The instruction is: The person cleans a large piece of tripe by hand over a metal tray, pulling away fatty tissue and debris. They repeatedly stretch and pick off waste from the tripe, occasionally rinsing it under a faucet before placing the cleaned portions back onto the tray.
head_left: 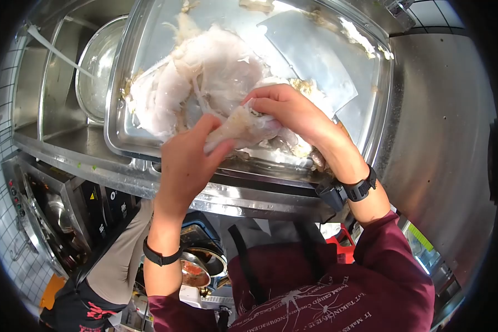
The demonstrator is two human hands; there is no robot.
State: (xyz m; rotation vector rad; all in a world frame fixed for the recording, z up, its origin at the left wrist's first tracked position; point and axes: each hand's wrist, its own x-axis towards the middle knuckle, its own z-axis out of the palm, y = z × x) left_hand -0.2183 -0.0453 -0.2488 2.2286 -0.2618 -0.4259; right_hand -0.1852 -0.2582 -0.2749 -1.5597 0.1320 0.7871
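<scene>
Now grasping the meat [243, 127] between left hand [187, 157] and right hand [293, 113], over the near side of the tray [119, 99], possibly risking a slip through too light a hold on a wet surface.

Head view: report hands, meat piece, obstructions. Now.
Left hand gripping one end of pale meat piece; right hand at other end. Piece above metal tray. More pale meat alongside; nothing visibly blocking hands.

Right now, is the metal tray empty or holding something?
Holding something: pale raw meat lies across the metal tray, with bare metal showing beside it.
</scene>
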